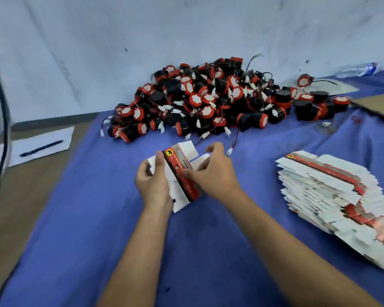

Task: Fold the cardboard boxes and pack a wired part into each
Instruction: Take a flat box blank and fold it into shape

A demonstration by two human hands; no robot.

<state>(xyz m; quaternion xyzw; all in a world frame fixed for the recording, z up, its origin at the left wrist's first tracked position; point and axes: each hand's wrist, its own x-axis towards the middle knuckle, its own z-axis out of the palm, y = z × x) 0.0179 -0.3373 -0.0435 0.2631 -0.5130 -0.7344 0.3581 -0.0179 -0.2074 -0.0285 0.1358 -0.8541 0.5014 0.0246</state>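
A blue cloth (102, 196) covers the table. The box blank (180, 173) is white with a red, grey and black band and a yellow badge. The stack of blanks (333, 196) near the right edge shows the same colours. The heaped wired parts (208, 103) are black and red with white faces and plugs. A dark blue pen (41, 148) lies on white paper (60, 135).

Even, soft overhead light, faint shadows, wide-angle bending at the edges, slight blur throughout.

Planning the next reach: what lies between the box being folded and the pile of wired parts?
Head view: mostly bare blue cloth, crossed by one stray red wire with a white connector.
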